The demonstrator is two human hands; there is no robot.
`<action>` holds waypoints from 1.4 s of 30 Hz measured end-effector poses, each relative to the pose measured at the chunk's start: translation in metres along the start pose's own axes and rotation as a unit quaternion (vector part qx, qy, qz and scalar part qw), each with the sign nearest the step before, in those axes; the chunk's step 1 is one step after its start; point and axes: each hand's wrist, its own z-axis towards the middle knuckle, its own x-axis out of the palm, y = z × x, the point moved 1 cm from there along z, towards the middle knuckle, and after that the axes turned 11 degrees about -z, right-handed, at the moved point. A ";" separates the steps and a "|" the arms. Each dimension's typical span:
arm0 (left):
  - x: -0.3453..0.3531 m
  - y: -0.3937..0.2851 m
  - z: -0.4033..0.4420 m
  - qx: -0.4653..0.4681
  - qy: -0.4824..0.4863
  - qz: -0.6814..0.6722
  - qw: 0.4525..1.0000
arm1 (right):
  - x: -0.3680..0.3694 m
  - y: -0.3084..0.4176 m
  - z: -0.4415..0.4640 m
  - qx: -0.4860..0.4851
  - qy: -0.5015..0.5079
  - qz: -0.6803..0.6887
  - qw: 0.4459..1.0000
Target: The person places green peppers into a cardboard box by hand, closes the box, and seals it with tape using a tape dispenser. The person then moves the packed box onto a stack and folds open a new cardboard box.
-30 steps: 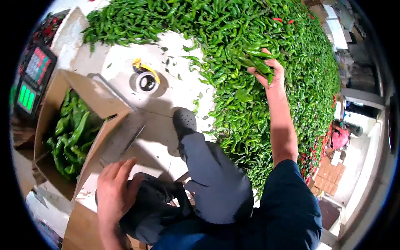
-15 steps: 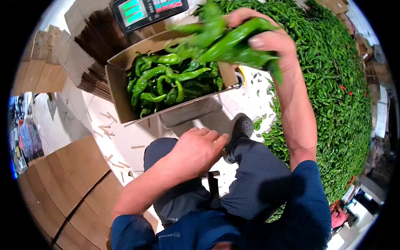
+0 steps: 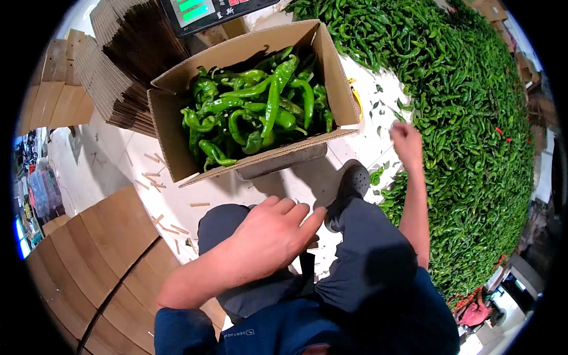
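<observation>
Head view: showed the left hand [image 3: 275, 231] with relaxed, released fingers above dark trousers [image 3: 367, 245], and the right hand [image 3: 408, 145] with curled fingers (could not tell whether clenched on anything). Located green peppers [image 3: 273, 103] inside a cardboard box [image 3: 336, 80], beyond the left fingertips, and a pepper heap [image 3: 473, 136] just right of the right fingers.

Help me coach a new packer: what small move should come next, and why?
Probably move the right hand to the pile of green peppers for a handful: no pepper shows in that hand, the pile lies close by, and the peppers in the cardboard box seem to sit below its rim.
</observation>
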 end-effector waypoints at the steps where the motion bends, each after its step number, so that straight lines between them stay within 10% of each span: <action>1: 0.002 0.001 0.000 0.001 0.004 0.007 1.000 | 0.022 -0.040 -0.015 0.016 -0.029 -0.096 0.995; 8: 0.013 -0.005 0.008 0.000 0.033 0.015 0.999 | 0.142 -0.223 -0.093 0.181 -0.044 -0.112 0.976; 12: 0.018 -0.009 0.013 0.018 0.040 0.029 0.999 | 0.156 -0.221 -0.084 0.239 -0.090 -0.148 0.956; 13: 0.018 -0.010 0.014 0.013 0.047 0.030 0.998 | 0.132 -0.189 -0.074 0.312 0.103 -0.129 0.936; 29: 0.011 -0.024 0.027 -0.023 0.089 0.019 0.996 | 0.174 -0.225 -0.073 0.304 0.097 -0.125 0.939; 42: 0.017 -0.032 0.040 -0.092 0.104 0.012 0.990 | 0.149 -0.162 -0.097 0.324 -0.086 -0.018 0.942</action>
